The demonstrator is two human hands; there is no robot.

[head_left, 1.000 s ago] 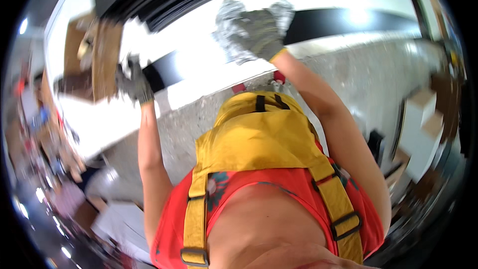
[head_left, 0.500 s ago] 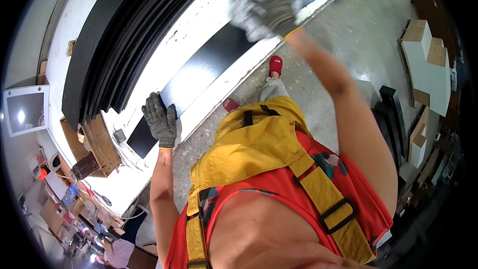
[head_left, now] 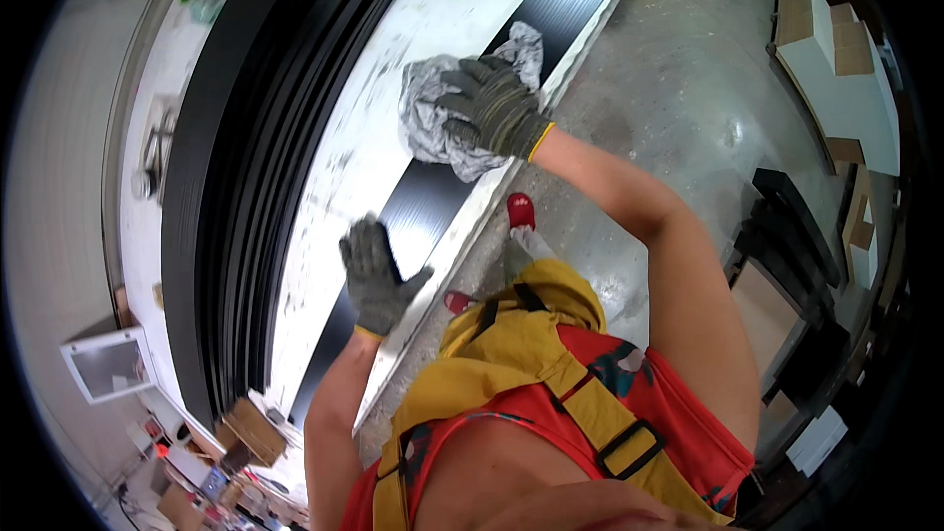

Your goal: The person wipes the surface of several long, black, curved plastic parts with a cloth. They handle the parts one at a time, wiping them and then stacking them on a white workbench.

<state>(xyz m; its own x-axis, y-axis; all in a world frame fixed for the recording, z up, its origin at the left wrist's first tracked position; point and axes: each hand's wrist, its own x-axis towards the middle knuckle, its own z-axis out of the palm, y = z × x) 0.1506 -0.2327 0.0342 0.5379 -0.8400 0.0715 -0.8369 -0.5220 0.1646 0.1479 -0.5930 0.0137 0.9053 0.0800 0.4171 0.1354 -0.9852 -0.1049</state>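
Observation:
A long black board (head_left: pixel 418 208) with a glossy grain lies along the front of a white-topped workbench (head_left: pixel 344 152). My right hand (head_left: pixel 497 108), in a dark grey knit glove with a yellow cuff, presses a crumpled grey-and-white rag (head_left: pixel 430 118) onto the board. Part of the rag spreads past the glove on both sides. Nearer to me, my left hand (head_left: pixel 374 275), gloved alike, rests flat on the board with its fingers stretched and thumb out, holding nothing.
Several long black boards (head_left: pixel 236 187) are stacked behind on the bench. Beside the stack's near end is a cardboard piece (head_left: pixel 254 431). White-and-brown boxes (head_left: pixel 836 79) and black lengths (head_left: pixel 787 246) stand on the grey floor (head_left: pixel 669 69) to my right.
My right hand has drawn the rag back along the board toward me, and its motion blur is gone. My left hand now lies farther right in view. The whole view has shifted.

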